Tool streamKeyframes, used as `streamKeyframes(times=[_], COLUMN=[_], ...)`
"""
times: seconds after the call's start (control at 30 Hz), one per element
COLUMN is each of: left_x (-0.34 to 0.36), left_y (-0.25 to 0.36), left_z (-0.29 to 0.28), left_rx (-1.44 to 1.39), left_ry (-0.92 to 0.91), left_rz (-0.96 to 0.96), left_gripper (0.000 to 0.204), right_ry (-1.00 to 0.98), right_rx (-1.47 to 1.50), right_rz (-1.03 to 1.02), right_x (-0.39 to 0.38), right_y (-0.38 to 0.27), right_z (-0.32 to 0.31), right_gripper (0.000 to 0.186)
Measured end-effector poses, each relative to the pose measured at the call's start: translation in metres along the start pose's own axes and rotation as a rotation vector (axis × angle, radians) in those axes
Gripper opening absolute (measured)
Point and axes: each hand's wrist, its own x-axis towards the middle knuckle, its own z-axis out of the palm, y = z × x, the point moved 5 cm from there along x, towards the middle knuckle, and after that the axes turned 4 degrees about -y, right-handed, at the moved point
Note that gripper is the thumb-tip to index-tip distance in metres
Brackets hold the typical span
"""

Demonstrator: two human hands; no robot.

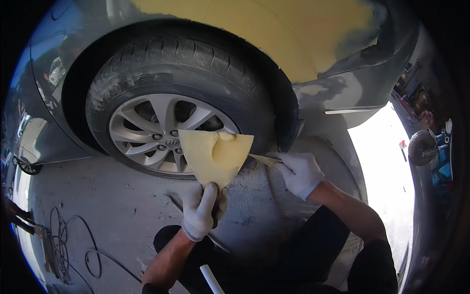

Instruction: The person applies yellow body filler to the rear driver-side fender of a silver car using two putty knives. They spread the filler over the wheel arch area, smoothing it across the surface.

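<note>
In white gloves, my left hand (pixel 199 210) grips the narrow lower end of a flat, wedge-shaped palette (pixel 198 161) coated with pale yellow paste (pixel 224 149), held upright in front of the wheel. To its right, my right hand (pixel 297 174) pinches a thin spreader (pixel 264 160) smeared with paste, its far end at the palette’s right edge, partly hidden. Behind both is a car's tyre (pixel 117 66) with a silver alloy rim (pixel 134 117). Above the wheel arch, the grey bodywork (pixel 342 95) carries a broad yellow filled patch (pixel 298 29).
The concrete floor (pixel 112 196) stretches below the car, with looped black hoses (pixel 88 252) at lower left. A white tube (pixel 211 278) lies by my dark-clothed legs (pixel 308 240). A small wheel (pixel 422 149) and clutter (pixel 418 98) stand at the far right, beside bright ground.
</note>
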Motion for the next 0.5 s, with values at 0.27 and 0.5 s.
streamKeyframes(times=[0.27,0.5], left_x=[0.008,0.016], left_y=[-0.016,-0.016], left_z=[-0.009,0.007], left_rx=[0.616,1.038], left_ry=[0.142,0.110], left_rz=[0.463,0.648], left_gripper=[0.010,0.052], right_ry=[0.095,-0.024], right_rx=[1.495,1.665], right_rz=[0.713,0.753], right_x=[-0.016,-0.012], right_y=[-0.010,-0.016], right_z=[0.037,0.063], right_gripper=[0.037,0.038])
